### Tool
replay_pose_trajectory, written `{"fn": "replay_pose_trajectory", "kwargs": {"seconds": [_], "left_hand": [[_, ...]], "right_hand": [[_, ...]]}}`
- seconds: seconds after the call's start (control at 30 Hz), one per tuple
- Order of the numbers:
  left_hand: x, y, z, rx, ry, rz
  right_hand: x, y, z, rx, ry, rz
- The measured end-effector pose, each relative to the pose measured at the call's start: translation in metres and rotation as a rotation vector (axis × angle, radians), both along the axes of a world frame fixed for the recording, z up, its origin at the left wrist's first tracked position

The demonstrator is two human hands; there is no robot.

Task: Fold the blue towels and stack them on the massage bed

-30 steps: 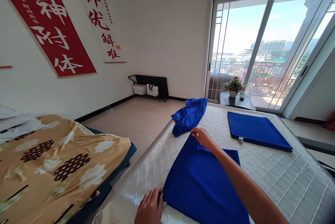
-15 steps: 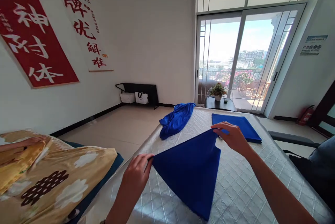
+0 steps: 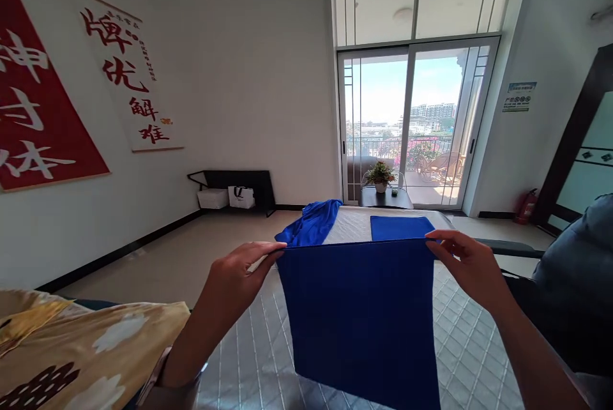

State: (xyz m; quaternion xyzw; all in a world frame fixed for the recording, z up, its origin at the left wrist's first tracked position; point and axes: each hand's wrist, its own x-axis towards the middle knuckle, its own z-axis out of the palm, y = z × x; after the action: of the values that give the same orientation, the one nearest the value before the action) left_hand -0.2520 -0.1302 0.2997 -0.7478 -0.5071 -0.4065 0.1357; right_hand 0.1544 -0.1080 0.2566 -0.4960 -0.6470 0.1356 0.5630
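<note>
Level and well apart, the left hand (image 3: 242,269) and right hand (image 3: 467,266) pinch top corners of a hanging blue cloth (image 3: 361,317).

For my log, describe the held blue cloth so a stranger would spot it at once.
In front of the glass doors lies a silvery quilted surface. Above its near part, the left hand and right hand hold a blue cloth by its top corners. Unlike the crumpled blue cloth and flat-lying blue cloth beyond, it hangs down as a broad sheet.
</note>
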Motion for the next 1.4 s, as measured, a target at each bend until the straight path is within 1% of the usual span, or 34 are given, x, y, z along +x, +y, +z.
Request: {"fn": "replay_pose_trajectory", "kwargs": {"seconds": [0.13,0.2,0.27,0.33,0.4,0.43,0.47,0.53,0.57,0.63,0.7,0.77,0.8,0.87,0.9,0.97,1.03,1.07,1.1,1.17,1.23,1.3,1.37,1.4], "left_hand": [[0.009,-0.006,0.006,-0.094,-0.062,-0.097],[0.014,-0.012,0.007,-0.172,-0.102,-0.17],[0.022,-0.022,0.006,-0.251,-0.139,-0.251],[0.036,-0.036,0.007,-0.319,-0.166,-0.379],[0.057,-0.051,0.01,-0.403,-0.174,-0.58],[0.069,-0.058,0.013,-0.448,-0.178,-0.693],[0.082,-0.063,0.015,-0.487,-0.188,-0.8],[0.107,-0.067,0.018,-0.536,-0.224,-0.963],[0.117,-0.065,0.017,-0.539,-0.255,-1.015],[0.131,-0.055,0.01,-0.53,-0.332,-1.046],[0.136,-0.04,-0.008,-0.551,-0.429,-0.993],[0.131,-0.024,-0.035,-0.617,-0.535,-0.886],[0.125,-0.017,-0.053,-0.662,-0.584,-0.823],[0.108,-0.007,-0.093,-0.753,-0.671,-0.688],[0.098,-0.003,-0.115,-0.811,-0.698,-0.627],[0.075,0.002,-0.159,-0.941,-0.736,-0.498],[0.053,0.004,-0.199,-1.009,-0.755,-0.363],[0.043,0.004,-0.216,-1.021,-0.749,-0.306],[0.034,0.003,-0.229,-1.025,-0.742,-0.262],[0.021,0.0,-0.248,-1.04,-0.728,-0.227],[0.014,-0.002,-0.256,-1.068,-0.723,-0.239],[0.012,-0.005,-0.258,-1.087,-0.721,-0.259],[0.012,-0.006,-0.257,-1.082,-0.721,-0.276],[0.012,-0.006,-0.256,-1.076,-0.716,-0.283]], "right_hand": [[0.019,-0.018,-0.007,-0.131,0.136,0.025],[0.029,-0.03,-0.008,-0.135,0.219,-0.024],[0.036,-0.045,-0.005,-0.082,0.297,-0.131],[0.038,-0.059,0.002,-0.019,0.363,-0.274],[0.037,-0.069,0.011,0.034,0.405,-0.42],[0.036,-0.07,0.016,0.065,0.42,-0.471],[0.036,-0.067,0.021,0.101,0.433,-0.493],[0.037,-0.05,0.028,0.166,0.437,-0.458],[0.038,-0.036,0.031,0.185,0.428,-0.416],[0.04,0.0,0.03,0.173,0.391,-0.344],[0.035,0.041,0.021,0.104,0.323,-0.295],[0.019,0.08,0.003,0.007,0.227,-0.229],[0.006,0.096,-0.01,-0.045,0.161,-0.175],[-0.028,0.121,-0.041,-0.14,0.023,-0.039],[-0.048,0.128,-0.059,-0.178,-0.03,0.026],[-0.087,0.135,-0.096,-0.237,-0.106,0.145],[-0.118,0.132,-0.128,-0.286,-0.169,0.258],[-0.128,0.127,-0.141,-0.307,-0.201,0.309],[-0.134,0.12,-0.152,-0.326,-0.23,0.353],[-0.13,0.101,-0.165,-0.356,-0.284,0.416],[-0.108,0.076,-0.172,-0.382,-0.367,0.451],[-0.073,0.044,-0.178,-0.419,-0.455,0.446],[-0.032,0.008,-0.189,-0.479,-0.486,0.385],[-0.011,-0.01,-0.197,-0.515,-0.475,0.339]]}}
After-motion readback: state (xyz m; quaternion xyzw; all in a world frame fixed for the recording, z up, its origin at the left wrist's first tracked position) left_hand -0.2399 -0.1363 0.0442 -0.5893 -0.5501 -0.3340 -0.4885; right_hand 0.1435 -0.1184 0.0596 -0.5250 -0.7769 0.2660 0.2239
